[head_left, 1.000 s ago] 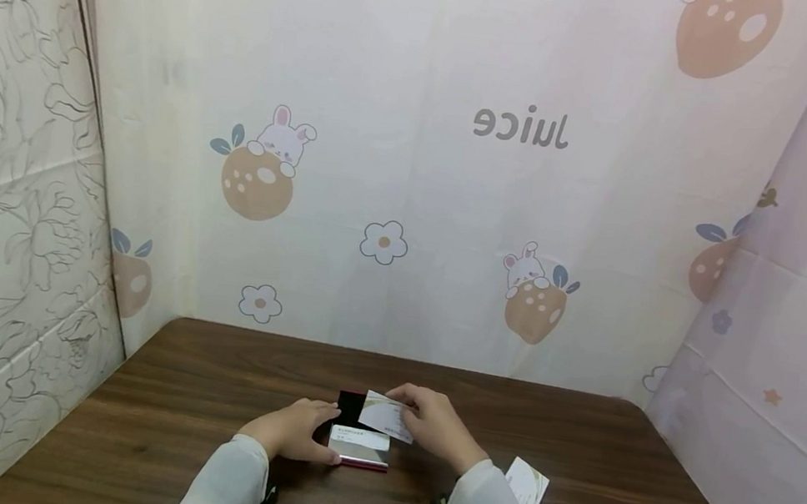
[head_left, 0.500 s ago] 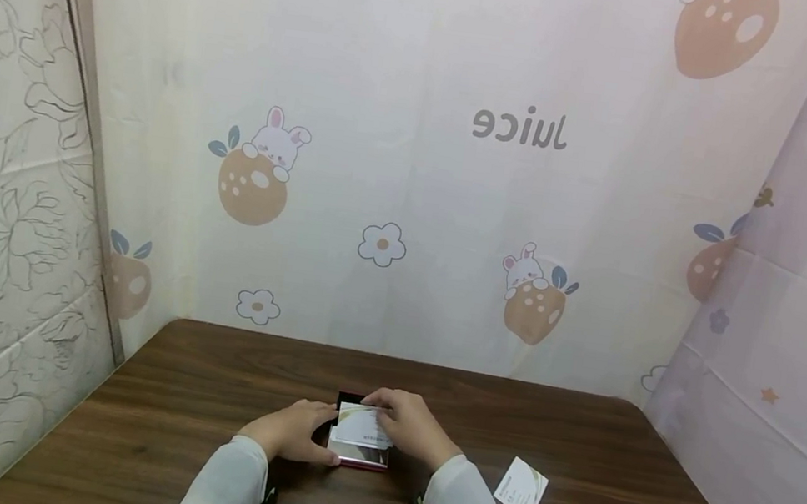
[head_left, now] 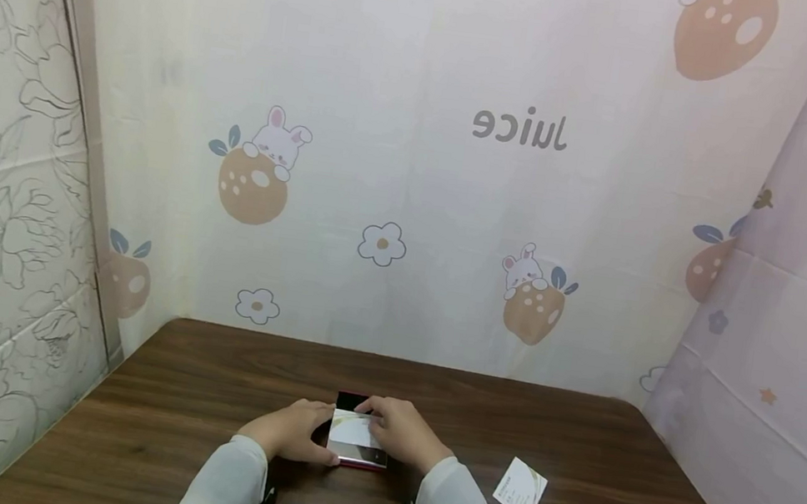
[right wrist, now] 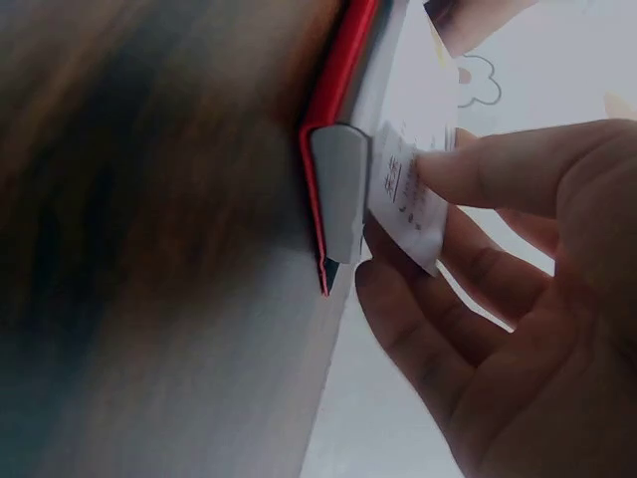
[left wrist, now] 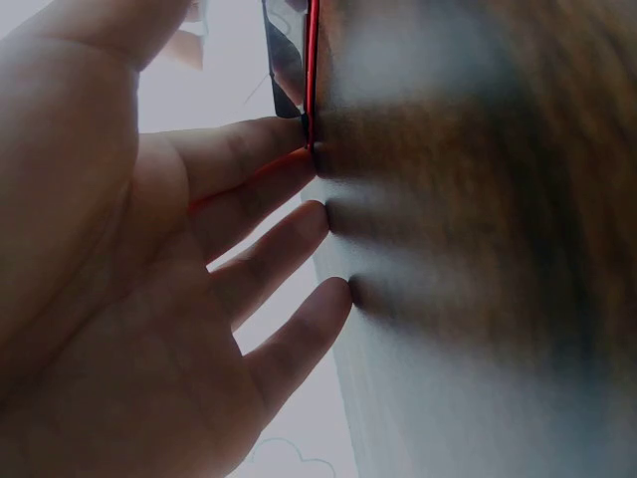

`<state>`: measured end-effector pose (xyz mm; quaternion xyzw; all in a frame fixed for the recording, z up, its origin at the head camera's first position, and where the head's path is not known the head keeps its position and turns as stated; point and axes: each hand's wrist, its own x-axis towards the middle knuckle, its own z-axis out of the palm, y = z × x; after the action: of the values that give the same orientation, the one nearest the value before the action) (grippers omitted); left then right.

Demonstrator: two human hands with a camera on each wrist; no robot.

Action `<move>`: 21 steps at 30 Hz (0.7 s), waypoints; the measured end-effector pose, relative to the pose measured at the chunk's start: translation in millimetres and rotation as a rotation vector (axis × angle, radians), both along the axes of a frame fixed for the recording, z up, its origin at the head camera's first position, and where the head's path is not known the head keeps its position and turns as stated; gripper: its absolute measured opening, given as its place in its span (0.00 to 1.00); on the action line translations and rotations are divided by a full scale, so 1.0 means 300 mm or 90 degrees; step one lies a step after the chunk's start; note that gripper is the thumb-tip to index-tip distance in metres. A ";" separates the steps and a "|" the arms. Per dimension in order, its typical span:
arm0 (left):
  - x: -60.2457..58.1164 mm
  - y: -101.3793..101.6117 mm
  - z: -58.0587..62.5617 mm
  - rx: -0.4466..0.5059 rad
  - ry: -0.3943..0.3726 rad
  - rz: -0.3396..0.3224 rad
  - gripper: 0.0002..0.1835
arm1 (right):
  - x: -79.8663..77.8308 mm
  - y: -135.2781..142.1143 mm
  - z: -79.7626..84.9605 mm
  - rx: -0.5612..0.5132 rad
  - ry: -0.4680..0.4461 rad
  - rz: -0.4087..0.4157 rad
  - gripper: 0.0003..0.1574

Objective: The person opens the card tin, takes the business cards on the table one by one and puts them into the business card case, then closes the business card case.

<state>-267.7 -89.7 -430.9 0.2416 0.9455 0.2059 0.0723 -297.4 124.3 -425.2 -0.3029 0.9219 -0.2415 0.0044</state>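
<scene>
A red business card case [head_left: 349,400] lies unfolded on the table in the head view, its black inner side toward the back. My left hand [head_left: 289,430] steadies its left side, thumb at the front corner and fingers farther back. In the left wrist view, those fingers reach along the case's red edge [left wrist: 313,75] and down to the tabletop. My right hand [head_left: 405,434] pinches a white business card [head_left: 352,428] over the silver holder part. From the right wrist, the thumb presses the printed card [right wrist: 403,194], with fingers behind it, against the case's grey end [right wrist: 339,189].
Another white business card [head_left: 521,491] lies askew on the brown wooden table [head_left: 618,472], right of my right forearm. A patterned curtain [head_left: 435,306] hangs behind the table's back edge, with more curtains at both sides.
My right hand has carried the business card leftward and slightly toward me, and it now lines up over the case. The left hand has stayed in place.
</scene>
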 end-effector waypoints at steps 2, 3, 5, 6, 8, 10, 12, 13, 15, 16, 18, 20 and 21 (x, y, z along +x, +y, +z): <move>0.002 0.003 -0.002 -0.005 -0.002 0.003 0.44 | 0.004 0.005 -0.006 0.014 -0.009 0.008 0.17; 0.003 0.004 -0.002 -0.007 -0.003 0.005 0.44 | 0.005 0.007 -0.009 0.021 -0.012 0.013 0.17; 0.004 0.005 -0.002 -0.012 -0.004 0.009 0.44 | 0.007 0.011 -0.014 0.035 -0.016 0.022 0.16; 0.005 0.006 -0.002 -0.016 -0.003 0.010 0.44 | 0.007 0.012 -0.016 0.044 -0.013 0.025 0.16; 0.004 0.004 0.000 -0.021 -0.002 0.013 0.44 | 0.008 0.010 -0.018 0.058 -0.004 0.025 0.15; 0.002 0.003 0.001 -0.020 -0.003 0.012 0.44 | 0.011 0.008 -0.018 0.069 0.004 0.025 0.14; 0.001 0.002 0.002 -0.022 -0.002 0.009 0.44 | 0.015 0.008 -0.016 0.080 0.014 0.026 0.14; 0.001 0.002 0.002 -0.019 -0.005 0.009 0.44 | 0.017 0.008 -0.016 0.084 0.018 0.029 0.14; 0.001 0.002 0.002 -0.015 -0.008 0.009 0.43 | 0.024 0.010 -0.013 0.093 0.029 0.037 0.15; 0.002 0.002 0.001 -0.016 -0.008 0.009 0.43 | 0.027 0.012 -0.012 0.099 0.036 0.040 0.15; 0.003 0.001 0.000 -0.018 -0.009 0.010 0.43 | 0.033 0.016 -0.011 0.104 0.047 0.038 0.16; 0.004 0.001 -0.001 -0.016 -0.011 0.012 0.43 | 0.038 0.024 -0.008 0.109 0.049 0.025 0.17; 0.004 0.001 -0.002 -0.017 -0.012 0.012 0.43 | 0.040 0.030 -0.006 0.107 0.047 0.017 0.17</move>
<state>-266.4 -89.5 -431.6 0.2296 0.9497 0.1963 0.0820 -285.3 133.2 -426.9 -0.3221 0.9345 -0.1517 -0.0008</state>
